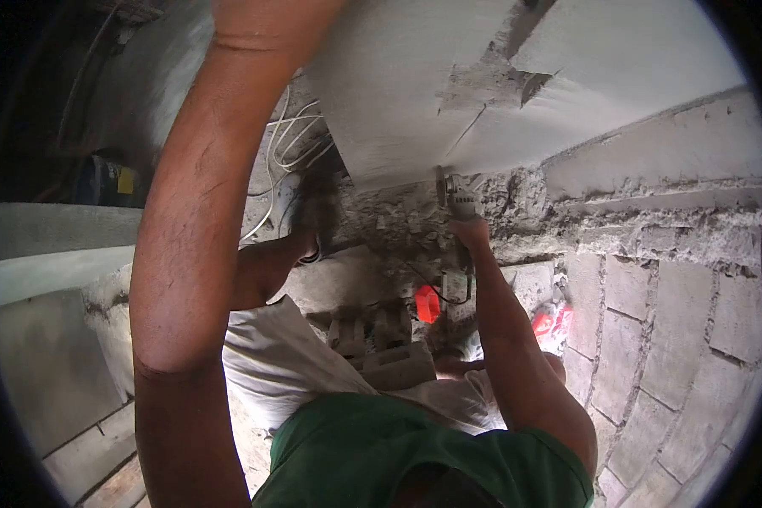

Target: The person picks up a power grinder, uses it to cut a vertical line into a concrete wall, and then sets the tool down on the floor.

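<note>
Grip first: clamps right hand (pixel 470 230) shut around small grey handheld power tool (pixel 454 200), nose at the lower edge of pale smooth plaster wall (pixel 398 102) just beside rough broken grey masonry (pixel 398 216). Lies with long axis roughly along the forearm, thin black cord (pixel 449 292) trailing back toward the body. Hides left hand past the top edge (only raised bare left forearm (pixel 186 220) shows), so cannot tell its state; right hand plainly nearer.
</note>
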Demonstrator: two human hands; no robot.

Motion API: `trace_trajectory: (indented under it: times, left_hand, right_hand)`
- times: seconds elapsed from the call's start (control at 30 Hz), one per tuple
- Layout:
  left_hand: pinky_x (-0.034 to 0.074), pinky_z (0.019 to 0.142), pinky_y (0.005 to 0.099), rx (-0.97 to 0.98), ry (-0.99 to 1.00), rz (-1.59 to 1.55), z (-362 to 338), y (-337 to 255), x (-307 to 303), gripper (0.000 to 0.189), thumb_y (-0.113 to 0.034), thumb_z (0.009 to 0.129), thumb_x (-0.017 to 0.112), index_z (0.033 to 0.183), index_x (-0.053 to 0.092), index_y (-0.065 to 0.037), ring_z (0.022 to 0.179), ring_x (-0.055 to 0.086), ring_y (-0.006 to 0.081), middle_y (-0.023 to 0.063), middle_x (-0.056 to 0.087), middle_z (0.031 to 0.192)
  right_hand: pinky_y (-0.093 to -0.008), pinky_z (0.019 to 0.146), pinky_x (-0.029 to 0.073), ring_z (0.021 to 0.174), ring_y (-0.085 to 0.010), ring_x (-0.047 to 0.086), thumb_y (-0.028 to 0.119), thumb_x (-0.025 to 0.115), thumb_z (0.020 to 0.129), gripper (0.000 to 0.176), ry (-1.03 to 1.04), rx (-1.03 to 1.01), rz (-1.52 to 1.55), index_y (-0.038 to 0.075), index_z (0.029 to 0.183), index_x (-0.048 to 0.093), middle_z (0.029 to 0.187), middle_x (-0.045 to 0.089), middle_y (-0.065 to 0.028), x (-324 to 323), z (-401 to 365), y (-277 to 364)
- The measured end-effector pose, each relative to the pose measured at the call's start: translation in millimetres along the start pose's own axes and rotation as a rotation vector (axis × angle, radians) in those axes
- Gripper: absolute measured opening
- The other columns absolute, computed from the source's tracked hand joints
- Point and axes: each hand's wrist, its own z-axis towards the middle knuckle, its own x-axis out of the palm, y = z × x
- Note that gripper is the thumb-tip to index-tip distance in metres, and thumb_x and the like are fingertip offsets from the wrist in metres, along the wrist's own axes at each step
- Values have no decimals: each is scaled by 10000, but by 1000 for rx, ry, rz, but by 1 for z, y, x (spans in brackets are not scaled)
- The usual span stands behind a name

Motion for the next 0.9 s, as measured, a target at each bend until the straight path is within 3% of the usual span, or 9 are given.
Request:
trace_trajectory:
  times: [0.07,0.17,0.27,0.6,0.67,0.9]
  left_hand:
    - [461,1027,432,1,2,-7,1,1,2,804,-364,880,756,1464,353,12,1203,575,303,211,544,1324]
    - [462,1029,428,-1,4,-10,0,-2,4,804,-356,879,761,1463,356,18,1203,578,303,214,549,1320]
    - [464,1030,424,-3,4,-12,-1,-3,5,804,-348,878,767,1462,360,25,1203,580,302,217,554,1316]
    - [469,1034,411,-7,34,-17,2,-4,7,805,-322,876,785,1459,371,45,1203,588,300,226,572,1303]
    - [470,1035,408,-16,76,-23,2,-7,5,805,-316,875,789,1459,373,50,1202,589,300,227,575,1301]
    - [481,1031,397,11,-74,2,5,1,16,860,-303,846,822,1464,348,62,1196,592,287,225,572,1300]
  right_hand:
    - [-407,747,567,872,-298,747,377,800,625,534,71,170,-52,-61,922,733,895,747,-218,-3,3,6]
    - [-411,780,572,911,-326,745,374,789,615,551,101,32,-180,-65,943,726,930,746,-231,-17,-7,27]
    - [-407,800,577,928,-345,742,373,787,602,574,89,200,-34,-61,972,724,929,744,-240,-31,-18,58]
    - [-413,774,573,902,-319,745,451,857,627,651,100,229,-24,-65,1002,723,921,746,-221,-17,-3,37]
    - [-459,860,564,1026,-389,715,445,763,696,636,142,223,-93,-94,1029,704,1028,719,-299,-24,-7,47]
    - [-458,870,565,1035,-391,711,456,761,688,648,158,221,-70,-91,1031,707,1029,720,-295,-24,-3,46]
